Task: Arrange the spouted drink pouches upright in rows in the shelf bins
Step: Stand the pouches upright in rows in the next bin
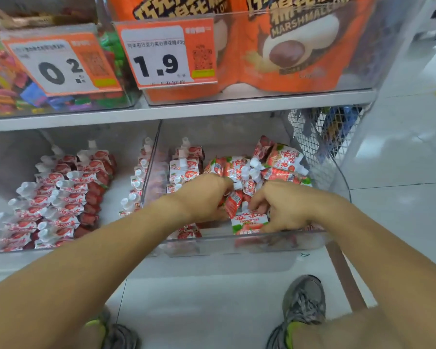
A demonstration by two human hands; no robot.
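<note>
In the right clear bin point(249, 239), our left hand point(207, 195) and right hand point(285, 207) each grip jumbled strawberry drink pouches point(283, 157); soft, light, slippery film, we judge, best pinched below the spout.

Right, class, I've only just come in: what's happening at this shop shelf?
A person is sorting spouted drink pouches in the right-hand clear bin. The left hand and right hand both reach into a jumbled pile of pouches, fingers curled among them. A neat upright row already stands at that bin's left side, and the left-hand bin holds tidy rows of pouches. Marshmallow bags sit above.
</note>
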